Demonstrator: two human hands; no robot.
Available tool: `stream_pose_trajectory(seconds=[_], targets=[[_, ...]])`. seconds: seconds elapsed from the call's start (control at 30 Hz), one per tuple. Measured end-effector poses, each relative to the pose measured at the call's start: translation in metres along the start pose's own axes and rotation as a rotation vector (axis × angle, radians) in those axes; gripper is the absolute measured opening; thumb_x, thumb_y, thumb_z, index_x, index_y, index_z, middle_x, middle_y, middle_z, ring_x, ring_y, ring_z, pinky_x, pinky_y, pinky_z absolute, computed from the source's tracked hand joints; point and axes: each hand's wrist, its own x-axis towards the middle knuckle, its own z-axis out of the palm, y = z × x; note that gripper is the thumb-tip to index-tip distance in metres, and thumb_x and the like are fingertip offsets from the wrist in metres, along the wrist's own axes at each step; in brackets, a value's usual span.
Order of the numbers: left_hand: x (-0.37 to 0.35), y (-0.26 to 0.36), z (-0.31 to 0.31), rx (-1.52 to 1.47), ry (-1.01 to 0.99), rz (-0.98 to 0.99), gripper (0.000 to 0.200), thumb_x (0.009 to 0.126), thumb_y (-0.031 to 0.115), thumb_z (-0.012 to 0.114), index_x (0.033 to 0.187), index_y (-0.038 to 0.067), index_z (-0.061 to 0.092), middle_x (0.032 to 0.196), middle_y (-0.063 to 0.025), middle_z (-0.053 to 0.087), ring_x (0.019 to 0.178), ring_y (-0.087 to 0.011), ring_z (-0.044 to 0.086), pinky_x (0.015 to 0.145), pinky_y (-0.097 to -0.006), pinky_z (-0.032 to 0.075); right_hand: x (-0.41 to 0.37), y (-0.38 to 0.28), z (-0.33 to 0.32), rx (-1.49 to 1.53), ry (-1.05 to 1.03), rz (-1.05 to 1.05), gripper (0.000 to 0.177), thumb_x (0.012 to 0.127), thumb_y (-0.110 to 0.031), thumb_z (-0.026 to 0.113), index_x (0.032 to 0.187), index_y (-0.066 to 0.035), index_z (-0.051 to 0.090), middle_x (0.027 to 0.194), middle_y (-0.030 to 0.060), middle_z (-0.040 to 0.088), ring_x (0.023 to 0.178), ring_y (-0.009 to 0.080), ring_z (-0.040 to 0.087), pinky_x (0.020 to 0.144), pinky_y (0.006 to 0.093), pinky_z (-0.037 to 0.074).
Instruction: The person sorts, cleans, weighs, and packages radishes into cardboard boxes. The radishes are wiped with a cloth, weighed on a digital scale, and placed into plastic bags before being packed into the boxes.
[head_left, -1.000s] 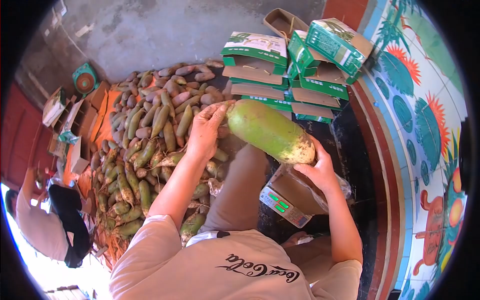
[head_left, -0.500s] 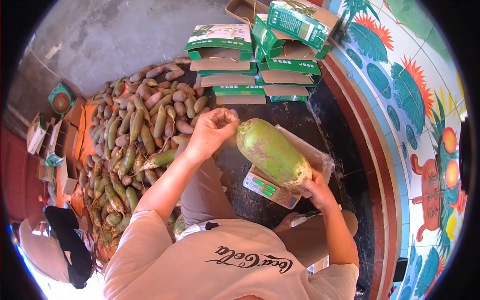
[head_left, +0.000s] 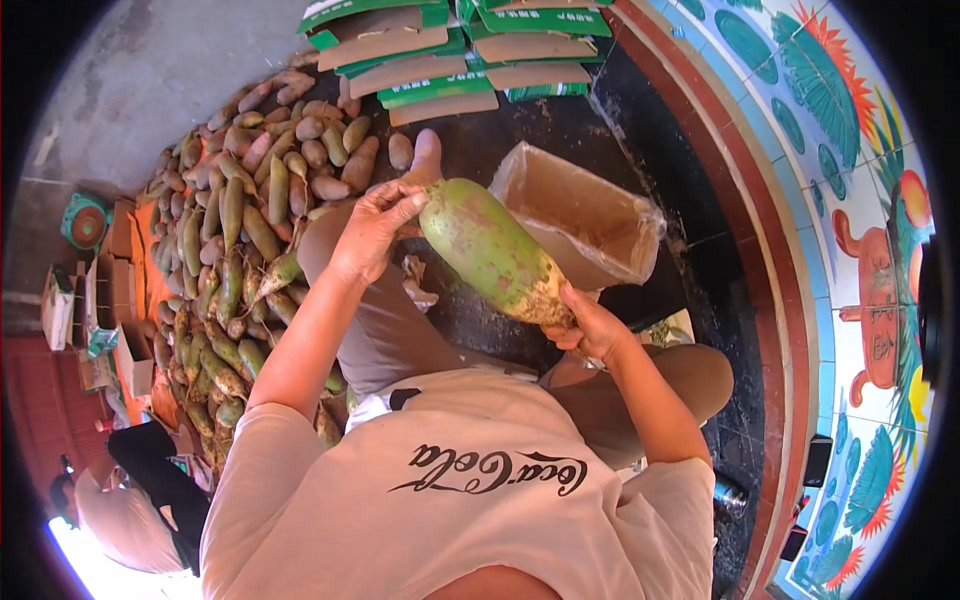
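Observation:
A large green radish [head_left: 490,245] with a pale, soil-stained lower end is held up in front of my knees, slanting down to the right. My right hand [head_left: 592,330] grips that pale end, thumb on top. At the opposite end, my left hand [head_left: 375,225] pinches the radish's narrow tip. Just behind the radish sits a cardboard box [head_left: 590,190] lined with clear plastic, and the radish overlaps its near left side.
A big heap of radishes [head_left: 235,215] covers the floor to the left. Green-and-white cartons [head_left: 440,90] are stacked at the far side. A painted tile wall [head_left: 850,240] with a raised ledge [head_left: 745,150] runs along the right. Another person [head_left: 135,510] is at lower left.
The radish has moved slightly left, with both hands still on it. The scale that showed beneath it is no longer visible, and the lined box now shows more fully. My view has shifted.

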Motion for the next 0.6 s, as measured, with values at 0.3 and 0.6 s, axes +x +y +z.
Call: stream_pose_trajectory(seconds=[0.3, 0.6], targets=[[-0.015, -0.032, -0.013, -0.499, -0.073, -0.332, 0.044, 0.089, 0.037, 0.054, 0.119, 0.005, 0.050, 0.115, -0.0096, 0.055, 0.107, -0.0172, 0.052, 0.092, -0.0329, 0.041, 0.047, 0.021, -0.010, 0.042, -0.312, 0.185, 0.056, 0.086, -0.061, 0.040, 0.118, -0.015, 0.047, 0.070, -0.0016, 0.040, 0.051, 0.0061, 0.026, 0.039, 0.0153, 0.019], [-0.003, -0.058, -0.024, -0.355, -0.359, -0.133, 0.118, 0.051, 0.033, 0.083, 0.142, 0.011, 0.011, 0.135, -0.0190, 0.037, 0.126, -0.0331, 0.035, 0.106, -0.0434, 0.028, 0.090, 0.014, -0.005, 0.110, -0.701, 0.315, 0.078, 0.079, -0.074, 0.030, 0.109, -0.006, 0.053, 0.055, -0.0012, 0.036, 0.040, 0.0028, 0.024, 0.031, 0.0146, 0.018]])
